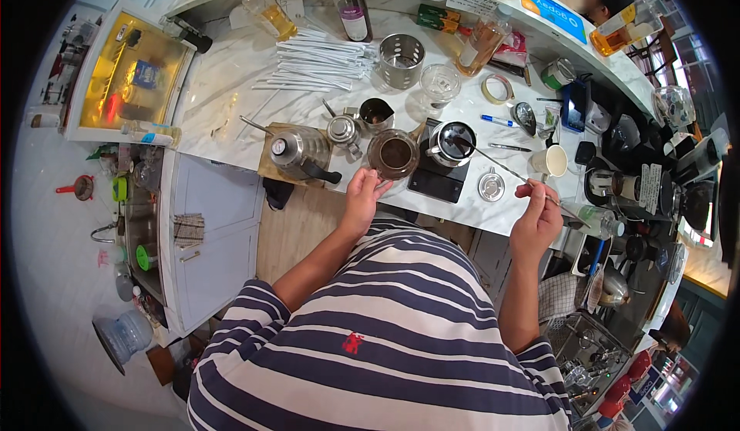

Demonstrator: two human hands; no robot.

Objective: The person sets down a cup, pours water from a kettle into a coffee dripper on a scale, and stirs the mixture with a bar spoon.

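My right hand (537, 214) is closed round a long thin metal spoon (505, 167). The spoon's far end reaches into a metal cup of dark liquid (453, 141), which stands on a black scale (436, 186) at the counter's near edge. To the left, my left hand (365, 198) pinches the near rim of a round brownish vessel with dark brown contents, like coffee (396, 152). Beside that vessel are a small metal pot (343, 130) and a metal pitcher (378, 112). A gooseneck kettle (297, 152) sits on a wooden board (271, 161) further left.
White sticks (316, 61) lie in a pile behind, near a perforated metal canister (401, 63) and a clear cup (441, 86). A metal lid (491, 185), paper cup (549, 161) and plastic bottle (600, 220) flank my right hand. Several bottles line the back.
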